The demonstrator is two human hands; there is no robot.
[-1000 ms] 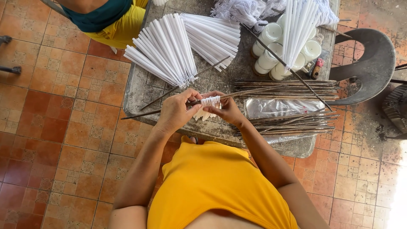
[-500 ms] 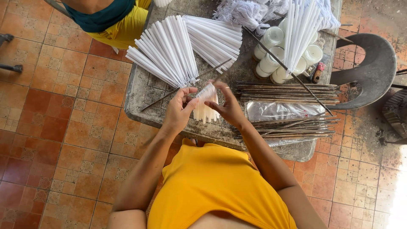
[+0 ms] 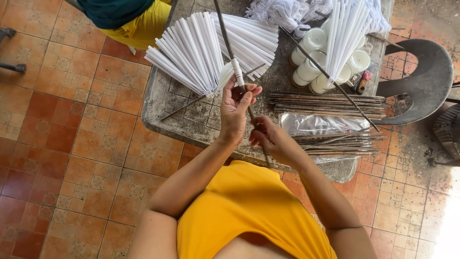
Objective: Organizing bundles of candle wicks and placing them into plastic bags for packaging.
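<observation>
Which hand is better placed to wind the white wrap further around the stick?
The left hand, probably. Its fingertips sit right at the white wrap on the stick. The right hand grips the stick lower down, away from the wrap, so it serves better to steady or turn it.

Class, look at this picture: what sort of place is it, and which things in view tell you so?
Probably a small handcraft workshop in an open tiled yard. A rough stone table holds fans of white paper strips, bundles of thin sticks and white pots, and the left hand and right hand hold a stick.
</observation>
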